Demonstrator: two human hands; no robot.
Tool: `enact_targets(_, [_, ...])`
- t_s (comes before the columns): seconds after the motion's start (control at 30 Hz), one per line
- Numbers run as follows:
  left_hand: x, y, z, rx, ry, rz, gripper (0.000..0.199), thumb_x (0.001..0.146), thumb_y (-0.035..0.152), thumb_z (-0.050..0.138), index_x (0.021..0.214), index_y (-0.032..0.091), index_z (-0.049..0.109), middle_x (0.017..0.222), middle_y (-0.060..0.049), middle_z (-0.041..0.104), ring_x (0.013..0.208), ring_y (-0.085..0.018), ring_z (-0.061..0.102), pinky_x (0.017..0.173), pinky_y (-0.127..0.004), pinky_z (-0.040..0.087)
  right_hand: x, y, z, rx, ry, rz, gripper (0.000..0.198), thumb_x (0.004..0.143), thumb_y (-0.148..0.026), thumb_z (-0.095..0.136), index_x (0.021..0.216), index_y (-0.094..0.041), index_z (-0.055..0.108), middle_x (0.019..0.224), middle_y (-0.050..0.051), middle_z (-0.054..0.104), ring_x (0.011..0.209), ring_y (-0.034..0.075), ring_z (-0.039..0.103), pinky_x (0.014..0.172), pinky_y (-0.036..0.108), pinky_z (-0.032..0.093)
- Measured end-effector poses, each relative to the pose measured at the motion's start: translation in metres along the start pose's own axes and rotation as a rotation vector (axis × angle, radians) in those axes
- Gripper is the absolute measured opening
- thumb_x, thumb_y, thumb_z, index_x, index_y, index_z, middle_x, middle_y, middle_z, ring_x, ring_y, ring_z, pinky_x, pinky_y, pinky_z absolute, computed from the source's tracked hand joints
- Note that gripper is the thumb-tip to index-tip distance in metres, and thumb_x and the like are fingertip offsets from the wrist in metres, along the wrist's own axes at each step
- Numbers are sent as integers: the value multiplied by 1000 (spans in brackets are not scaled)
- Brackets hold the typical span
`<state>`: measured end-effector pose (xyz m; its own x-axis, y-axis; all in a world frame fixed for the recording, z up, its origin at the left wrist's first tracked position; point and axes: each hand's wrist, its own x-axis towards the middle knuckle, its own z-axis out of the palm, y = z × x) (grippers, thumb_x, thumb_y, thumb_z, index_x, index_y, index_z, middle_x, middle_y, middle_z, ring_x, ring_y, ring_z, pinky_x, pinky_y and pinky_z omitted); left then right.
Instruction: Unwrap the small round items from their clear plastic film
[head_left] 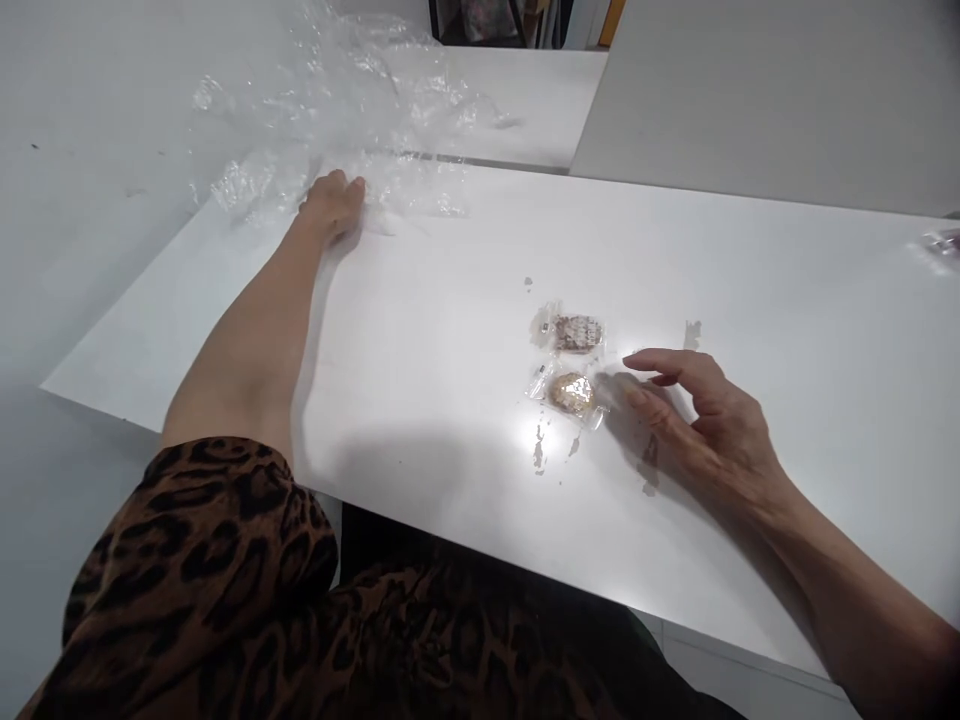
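My left hand (335, 205) is at the table's far left edge, its fingers curled on a large crumpled clear plastic bag (330, 110). My right hand (701, 425) hovers over the table with thumb and fingers apart, holding nothing. Just left of its fingertips lie two small clear packets, one above the other. The upper packet (578, 333) holds an oval piece patterned in brown and white. In the lower packet (572, 394) is a shiny gold oval piece. What exactly these pieces are I cannot make out.
The white table (435, 350) carries several greyish smudges around the packets. Another clear wrapped thing (943, 245) shows partly at the far right edge. A grey panel (765, 100) stands behind the table, with a dark-framed shelf (487, 25) farther back.
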<state>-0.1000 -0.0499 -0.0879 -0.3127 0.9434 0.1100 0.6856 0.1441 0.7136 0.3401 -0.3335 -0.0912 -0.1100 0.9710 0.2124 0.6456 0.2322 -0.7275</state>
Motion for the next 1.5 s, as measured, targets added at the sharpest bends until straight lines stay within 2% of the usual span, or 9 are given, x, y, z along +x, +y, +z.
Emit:
enact_targets(0.17, [-75,48,-24,559,-45,95,56,111,50,41,125,0,62,150,-19,55,141,-32,34,126,-52,10,6,9,17,-87,61,-182,31,97,-53,65,117,-30,70,119,11,72,114,33,65,91,53,57])
enact_targets(0.37, [-222,100,22,228,-531,434,57,104,59,43,95,12,73,108,-14,71,103,-26,63,98,-42,46,16,24,15,-115,172,-58,43,98,-62,58,121,-27,68,121,14,70,119,36,62,82,51,58])
enact_targets(0.5, [-278,114,53,156,-645,530,59,94,65,57,127,17,67,132,-16,63,120,-32,58,101,-44,48,36,25,17,-154,102,-70,57,97,-69,53,128,-23,67,130,18,68,125,39,58,91,54,55])
enact_targets(0.73, [-297,125,64,147,-625,449,48,91,53,66,123,18,61,132,-16,60,125,-34,55,108,-47,45,88,16,38,-321,-151,-39,61,93,-50,59,144,-16,61,143,21,65,137,46,50,110,65,42])
enact_targets(0.9, [-309,126,67,-51,-643,311,58,86,45,74,133,20,52,118,-11,67,106,-28,63,94,-41,52,97,10,39,-18,-115,135,73,74,-42,81,140,-17,61,97,10,71,96,30,65,83,43,55])
enact_targets(1.0, [-309,122,72,-211,-609,203,68,78,35,81,138,19,54,108,-8,70,97,-24,66,90,-37,53,91,12,28,345,-36,238,59,60,-48,91,105,-19,67,76,2,64,69,18,57,62,32,48])
enact_targets(1.1, [-297,119,78,-436,-503,111,33,79,26,81,107,16,68,95,-5,69,89,-18,65,88,-32,54,77,13,6,572,82,218,50,56,-52,94,80,-21,62,77,2,66,68,16,57,62,30,46])
enact_targets(1.27, [-284,137,93,-911,-429,-116,5,93,18,67,91,15,64,90,-3,67,79,-12,64,80,-29,60,47,3,-12,693,10,101,50,70,-67,87,81,-23,66,93,3,72,82,16,63,76,32,51])
enact_targets(1.5, [-306,153,111,-1110,-663,-140,23,105,29,56,100,11,69,92,-8,71,83,-15,67,87,-35,58,32,-3,13,796,63,131,60,59,-64,95,92,-26,64,76,-3,63,70,15,58,68,33,52])
